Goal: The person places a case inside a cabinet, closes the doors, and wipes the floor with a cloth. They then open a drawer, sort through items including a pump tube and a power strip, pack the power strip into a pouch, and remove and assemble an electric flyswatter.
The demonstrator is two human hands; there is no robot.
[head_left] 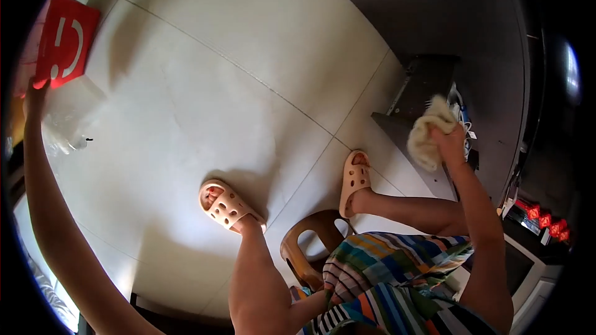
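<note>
My right hand (450,144) is closed around a crumpled cream cloth (427,139). It is held over an open drawer (413,133) in the dark cabinet, where white and blue cables (462,115) show beside the cloth. Far out to the left, my left hand (36,94) grips the lower edge of a red box (69,34) with a white smile-like print. The fingers behind the box are mostly hidden. Just below that box lies a clear plastic bag (65,127).
The dark cabinet (484,37) runs along the right side. A brown plastic stool (298,254) is beneath me, and my feet in beige clogs (226,206) rest on pale floor tiles (205,99). Red decorations (546,220) hang at the far right.
</note>
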